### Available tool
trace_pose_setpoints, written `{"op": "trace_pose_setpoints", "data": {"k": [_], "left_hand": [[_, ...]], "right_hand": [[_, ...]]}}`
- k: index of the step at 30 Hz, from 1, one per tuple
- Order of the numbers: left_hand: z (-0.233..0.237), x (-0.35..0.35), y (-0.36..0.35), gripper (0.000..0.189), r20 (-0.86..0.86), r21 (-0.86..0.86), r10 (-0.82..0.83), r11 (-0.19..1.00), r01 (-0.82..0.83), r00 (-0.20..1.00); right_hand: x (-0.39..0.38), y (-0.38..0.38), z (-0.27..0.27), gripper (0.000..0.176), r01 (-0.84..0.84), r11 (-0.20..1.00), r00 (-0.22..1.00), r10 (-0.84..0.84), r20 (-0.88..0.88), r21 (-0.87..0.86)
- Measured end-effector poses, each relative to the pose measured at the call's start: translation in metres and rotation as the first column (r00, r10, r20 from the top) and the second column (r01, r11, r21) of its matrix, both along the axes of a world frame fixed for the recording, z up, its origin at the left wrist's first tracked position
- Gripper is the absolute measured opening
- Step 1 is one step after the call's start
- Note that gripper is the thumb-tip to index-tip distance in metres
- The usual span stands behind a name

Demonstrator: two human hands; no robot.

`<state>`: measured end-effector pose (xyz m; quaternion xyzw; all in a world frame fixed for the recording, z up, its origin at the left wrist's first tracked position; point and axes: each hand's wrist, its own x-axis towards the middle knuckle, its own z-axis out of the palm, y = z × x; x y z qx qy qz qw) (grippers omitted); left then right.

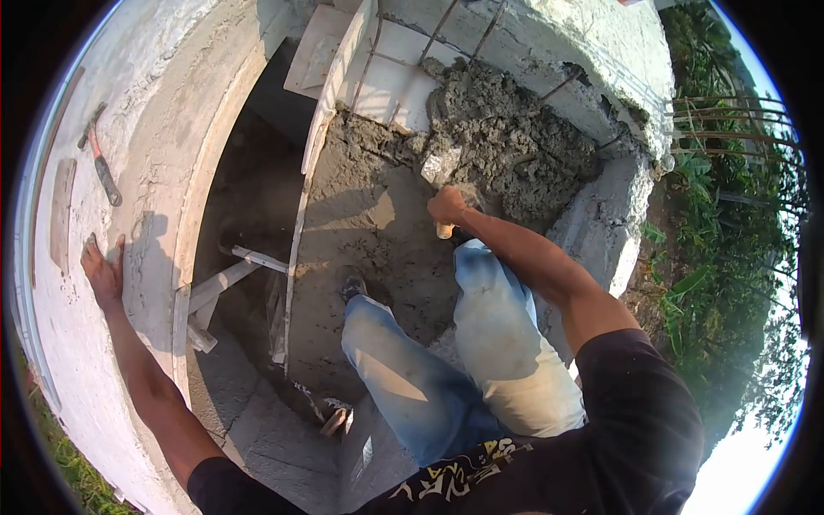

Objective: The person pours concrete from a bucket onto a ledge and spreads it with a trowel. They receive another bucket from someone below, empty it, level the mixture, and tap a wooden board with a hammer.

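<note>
My right hand [447, 206] is wrapped round the wooden handle of a trowel [441, 166], whose mortar-smeared blade points away from me. The blade is at the near edge of a heap of wet, lumpy concrete [506, 129]. Below it, a smoother layer of wet concrete [343, 193] covers the surface around my boots. My left hand [104, 271] rests with fingers spread on top of the pale concrete wall [159, 249] at the left. A hammer [103, 167] with a red and black handle lies on that wall, beyond my left hand.
A thin form board [300, 223] edges the wet concrete beside a dark gap. Wooden braces [225, 286] cross the gap. Steel rods [438, 30] stick up at the back. Rough concrete walls [601, 227] border the right, with greenery outside. A flat wooden piece [63, 215] lies by the hammer.
</note>
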<state>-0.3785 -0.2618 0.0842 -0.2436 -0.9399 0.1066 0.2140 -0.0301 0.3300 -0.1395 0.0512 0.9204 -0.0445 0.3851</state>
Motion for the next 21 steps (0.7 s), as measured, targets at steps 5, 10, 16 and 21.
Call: {"op": "trace_pose_setpoints", "data": {"k": [5, 10, 16, 21], "left_hand": [[0.001, -0.005, -0.001, 0.067, -0.016, 0.002, 0.001, 1.0, -0.001, 1.0], [0.001, -0.001, 0.0, 0.066, -0.023, -0.012, 0.012, 1.0, -0.013, 1.0], [0.001, -0.008, -0.001, 0.066, -0.035, -0.003, 0.0, 1.0, 0.0, 0.999], [0.003, -0.008, -0.007, 0.066, 0.003, -0.012, -0.011, 1.0, 0.011, 1.0]], "right_hand": [[0.009, 0.016, 0.109, 0.03, 0.81, 0.486, 0.543, -0.834, 0.104, -0.329], [0.009, 0.034, 0.119, 0.046, 0.69, 0.429, 0.505, -0.862, -0.037, -0.583], [-0.004, 0.127, 0.1, 0.044, 0.604, 0.702, 0.629, -0.711, -0.314, -0.377], [0.1, 0.143, 0.103, 0.036, 0.69, 0.46, 0.391, -0.886, -0.247, -0.559]]}}
